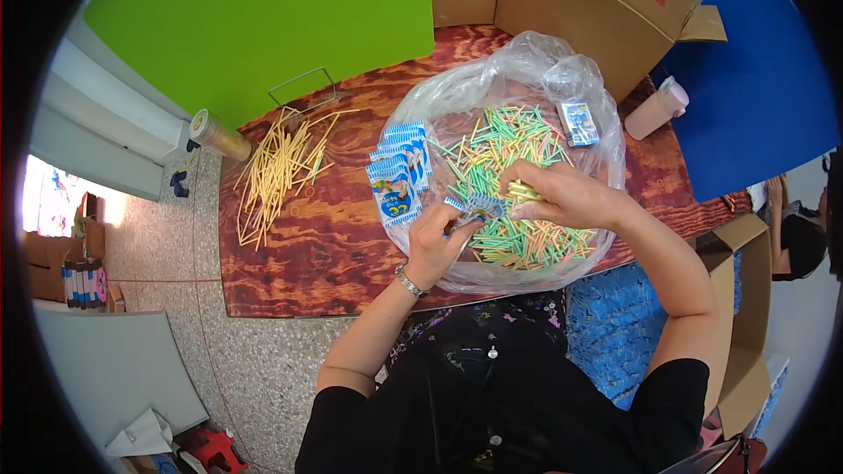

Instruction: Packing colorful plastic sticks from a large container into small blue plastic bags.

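Observation:
My left hand (pixel 430 247) is closed on a small blue-and-white packet (pixel 485 208) with striped edges, its top facing my right hand. In my right hand (pixel 571 196), the fingers wrap round a small bundle of short pale sticks (pixel 524 191) beside the packet. Both hands are over a pile of short green, yellow and pink sticks (pixel 514 136) lying in a clear plastic bag (pixel 536 57) with its sides folded down. Overlapping flat blue packets (pixel 397 189) rest on the bag's left side. Toward the bag's far right lies a small blue-and-white pack (pixel 579 124).
Long yellow sticks (pixel 279 171) lie loose on the red wood-patterned table (pixel 303 285), by a clear cylinder (pixel 219 135) and a wire stand (pixel 303 88). A cardboard box (pixel 580 13) and a pink bottle (pixel 657 109) stand beyond the bag. An open carton (pixel 746 333) is at right, near another person.

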